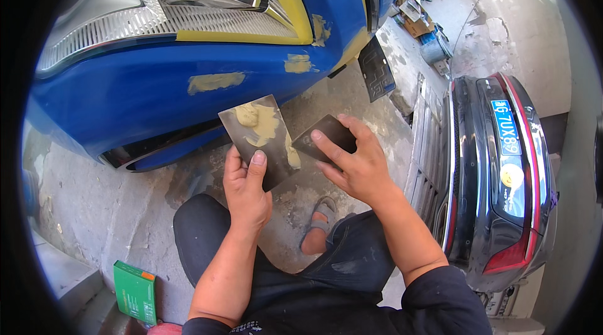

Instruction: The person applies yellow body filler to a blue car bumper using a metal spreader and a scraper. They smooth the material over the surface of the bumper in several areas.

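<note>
My left hand (248, 187) holds a dark rectangular mixing plate (272, 169) with a mound and smear of pale yellow putty (254, 118) on it. In my right hand (358, 171) is a smaller dark flat spreader (333, 134), index finger on its face, its left corner at the plate's right edge beside some putty. Both are held below a blue vehicle body panel (151, 90), which carries several beige putty patches (213, 82) and yellow masking tape (239, 37) along the lamp's edge.
A black car rear part (477, 215) stands at the right beside grey grille-like parts. Cardboard and debris (418, 27) lie at the back right, near a black plate (375, 68). A green box (135, 291) is at the lower left. My legs are bent on the concrete floor (94, 209).
</note>
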The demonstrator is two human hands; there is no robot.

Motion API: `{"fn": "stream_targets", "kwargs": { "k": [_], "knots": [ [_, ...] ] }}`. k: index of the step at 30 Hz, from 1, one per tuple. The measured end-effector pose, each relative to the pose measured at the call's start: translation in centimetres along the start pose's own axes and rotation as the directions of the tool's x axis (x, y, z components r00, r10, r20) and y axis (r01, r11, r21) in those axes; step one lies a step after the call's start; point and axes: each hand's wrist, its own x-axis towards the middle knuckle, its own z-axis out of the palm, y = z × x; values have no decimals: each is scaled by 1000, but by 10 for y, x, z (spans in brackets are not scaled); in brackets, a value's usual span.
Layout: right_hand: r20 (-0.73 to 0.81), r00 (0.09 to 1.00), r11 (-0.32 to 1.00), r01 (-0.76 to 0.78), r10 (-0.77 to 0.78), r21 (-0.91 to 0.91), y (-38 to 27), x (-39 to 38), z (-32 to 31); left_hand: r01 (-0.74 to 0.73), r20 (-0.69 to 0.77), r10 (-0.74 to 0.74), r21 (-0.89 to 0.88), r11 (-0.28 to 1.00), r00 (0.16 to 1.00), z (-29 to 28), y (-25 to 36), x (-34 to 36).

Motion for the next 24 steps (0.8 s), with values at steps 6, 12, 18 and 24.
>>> {"fn": "stream_targets", "kwargs": {
  "k": [6, 12, 18, 24],
  "knots": [
    [-122, 983, 989, -127, 136, 75, 7, 5, 5, -28, 15, 27, 105, 994, 1000, 1, 3, -2],
    [-270, 947, 975, -206, 176, -84, 56, 21, 2, -28, 23, 24, 202, 979, 999, -7, 0, -1],
    [-291, 946, 937, 33, -141, -348, 86, 62, -3, -5, 23, 2, 142, 990, 1000, -1, 1, -2],
    [-285, 931, 913, 102, -228, -395, 94, 77, 11, 11, 46, -18, 138, 990, 999, -6, -1, -5]
  ]
}}
